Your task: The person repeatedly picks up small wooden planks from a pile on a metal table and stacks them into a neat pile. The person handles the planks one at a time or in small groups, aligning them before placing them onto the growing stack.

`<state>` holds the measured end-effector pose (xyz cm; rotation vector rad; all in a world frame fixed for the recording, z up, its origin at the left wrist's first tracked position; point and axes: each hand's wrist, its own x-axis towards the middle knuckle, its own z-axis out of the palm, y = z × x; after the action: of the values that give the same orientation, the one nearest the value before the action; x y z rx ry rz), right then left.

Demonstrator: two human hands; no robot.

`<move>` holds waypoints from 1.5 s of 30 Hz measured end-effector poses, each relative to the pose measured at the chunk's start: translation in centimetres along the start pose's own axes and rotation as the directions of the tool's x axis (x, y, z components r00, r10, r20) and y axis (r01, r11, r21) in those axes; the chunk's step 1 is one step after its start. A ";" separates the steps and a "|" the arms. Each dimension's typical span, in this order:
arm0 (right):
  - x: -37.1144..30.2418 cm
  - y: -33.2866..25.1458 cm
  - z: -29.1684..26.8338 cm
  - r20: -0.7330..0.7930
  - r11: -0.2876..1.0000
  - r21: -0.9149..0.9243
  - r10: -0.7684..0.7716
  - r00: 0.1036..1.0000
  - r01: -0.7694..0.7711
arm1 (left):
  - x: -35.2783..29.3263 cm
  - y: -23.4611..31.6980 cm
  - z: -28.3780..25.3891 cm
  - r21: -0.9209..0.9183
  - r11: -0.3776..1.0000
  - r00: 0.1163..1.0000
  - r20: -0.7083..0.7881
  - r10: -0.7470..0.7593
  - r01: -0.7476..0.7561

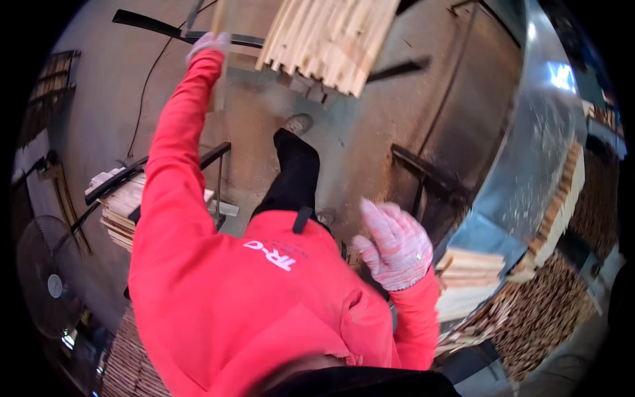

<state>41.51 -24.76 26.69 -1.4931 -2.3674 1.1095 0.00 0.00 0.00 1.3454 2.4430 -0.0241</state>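
Observation:
My left hand (208,45), in a pale knitted work glove, reaches far forward and is closed on a thin wooden strip (221,18). Motion blurs the strip, and its lower end hangs below the hand. To the right of that hand lies a stack of long wooden strips (331,43) with uneven near ends, on a dark metal rack (248,40). My right hand (397,248), gloved in white and pink, is raised in front of my body at the right. Its fingers are stretched out, and it holds nothing.
A shiny metal bench (522,165) runs along the right, with cut wood pieces (469,268) at its near end and a heap of small sticks (546,311) beyond. More boards (119,215) sit on a rack at left. A fan (54,284) stands far left.

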 end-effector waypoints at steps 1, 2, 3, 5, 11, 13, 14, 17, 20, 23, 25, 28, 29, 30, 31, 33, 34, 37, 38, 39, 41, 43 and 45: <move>-2.4 0.2 1.3 -0.043 0.996 -0.008 0.090 0.995 -0.091 | -1.4 1.1 1.2 0.008 1.000 0.997 0.073 -0.002 0.002; 6.7 2.7 3.2 -0.189 0.986 -0.080 0.129 0.974 -0.146 | 11.0 5.8 1.0 -0.061 0.997 0.997 0.054 0.052 -0.048; 8.4 2.8 4.9 -0.198 0.982 -0.022 0.180 0.964 -0.188 | 14.6 6.6 2.8 -0.009 0.996 0.993 0.083 0.084 -0.084; 10.1 2.1 5.9 -0.094 0.953 0.092 0.297 0.950 -0.288 | 19.6 9.0 7.0 0.056 0.983 0.979 0.119 0.167 -0.174; 9.8 5.0 5.6 0.047 0.861 0.125 0.491 0.870 -0.493 | 27.0 10.9 16.8 0.013 0.851 0.816 0.290 0.500 -0.526; 8.3 4.9 5.2 0.073 0.790 0.136 0.593 0.802 -0.597 | 25.4 12.4 16.2 0.013 0.849 0.816 0.283 0.504 -0.529; 6.8 4.3 5.2 0.032 0.778 0.141 0.614 0.788 -0.612 | 23.7 12.6 15.1 0.020 0.864 0.838 0.255 0.482 -0.503; 0.0 4.0 7.7 -0.109 0.733 0.218 0.674 0.730 -0.645 | 18.3 11.2 10.9 0.027 0.784 0.763 -0.213 0.610 -0.620; -8.3 1.1 9.7 -0.204 0.594 0.303 0.804 0.559 -0.745 | -4.9 19.3 -1.2 -0.652 0.463 0.709 -0.166 0.686 -0.600; -18.1 -0.5 14.0 -0.274 0.518 0.431 0.855 0.440 -0.738 | -26.9 20.7 -3.4 -0.853 0.025 0.599 -0.345 0.723 -0.521; -25.5 -1.9 17.1 -0.202 0.410 0.535 0.911 0.359 -0.739 | -40.4 21.0 -3.4 -0.896 -0.227 0.247 -0.335 0.909 -0.381; -35.9 -3.5 26.4 -0.332 0.376 0.616 0.921 0.204 -0.693 | -63.2 18.5 -3.8 -0.931 -0.214 -0.390 -0.088 0.917 -0.294; -39.0 -3.9 28.7 -0.312 0.342 0.665 0.935 0.170 -0.664 | -68.9 17.3 -2.2 -0.947 -0.137 -0.550 0.049 0.834 -0.292; -42.0 -4.8 30.7 -0.312 0.288 0.701 0.947 0.083 -0.653 | -74.5 16.6 -0.3 -0.954 -0.128 -0.752 0.125 0.647 -0.269; -44.3 -5.7 32.7 -0.312 0.246 0.731 0.950 0.010 -0.636 | -80.2 15.5 0.8 -0.927 -0.146 -0.838 0.235 0.492 -0.345; -49.5 -6.9 33.3 -0.147 0.111 0.804 0.989 -0.015 -0.585 | -89.2 13.4 3.4 -0.916 -0.139 -0.909 0.337 0.247 -0.377; -51.8 -7.3 34.4 -0.164 0.086 0.835 0.982 -0.096 -0.543 | -92.6 12.3 6.1 -0.939 -0.084 -0.935 0.318 0.155 -0.333; -58.0 -7.6 40.1 -0.157 0.029 0.928 0.934 -0.320 -0.371 | -102.1 11.2 16.8 -0.865 0.462 -0.941 0.299 0.161 -0.196; -60.2 -7.5 41.7 -0.118 -0.024 0.942 0.910 -0.396 -0.334 | -105.5 12.4 19.5 -0.815 0.469 -0.868 0.464 0.175 -0.341; -62.4 -7.5 43.2 -0.069 -0.082 0.953 0.878 -0.474 -0.291 | -109.0 14.0 21.5 -0.799 0.435 -0.815 0.539 0.212 -0.415; -67.8 -7.8 44.4 0.099 -0.227 0.961 0.814 -0.573 -0.157 | -115.4 18.9 27.5 -0.889 0.274 -0.865 0.435 0.251 -0.367; -73.2 -8.3 45.6 0.235 -0.324 0.946 0.655 -0.718 0.014 | -123.5 21.3 29.5 -0.768 0.386 -0.680 0.635 0.365 -0.511; -79.3 -6.8 47.7 0.259 -0.286 0.949 0.475 -0.841 0.131 | -129.8 24.2 35.4 -0.852 0.210 -0.751 0.522 0.404 -0.479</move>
<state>54.06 -116.22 17.37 -2.2396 1.1055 0.0094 93.61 -99.05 10.80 1.6056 -0.2654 -0.5578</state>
